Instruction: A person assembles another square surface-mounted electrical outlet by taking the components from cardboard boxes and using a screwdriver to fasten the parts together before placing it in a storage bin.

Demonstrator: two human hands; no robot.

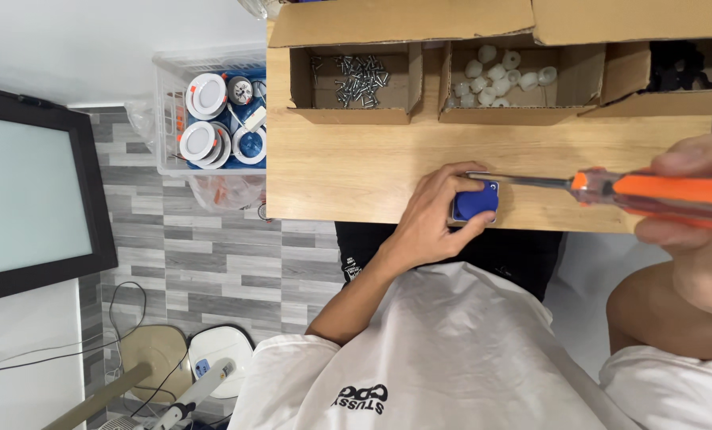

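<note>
Closest to us, our right hand [690, 207] wraps the orange-handled screwdriver [610, 189], tip on the small blue plastic block [475, 201] at the worktop [356, 167] edge. Our left hand [435, 211] pinches that block: light, rigid, likely slippery, so we'd hold its sides.

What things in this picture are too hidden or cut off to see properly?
All in the head view:
- Blue part: mostly covered by the left hand, so its full shape is unclear.
- Screwdriver tip: too small to tell exactly where it meets the blue part.
- Right hand: blurred, cut off by the right edge.
- Black pieces in the right cardboard box: dark, partly behind the box wall.
- Screws: too small to count.
</note>
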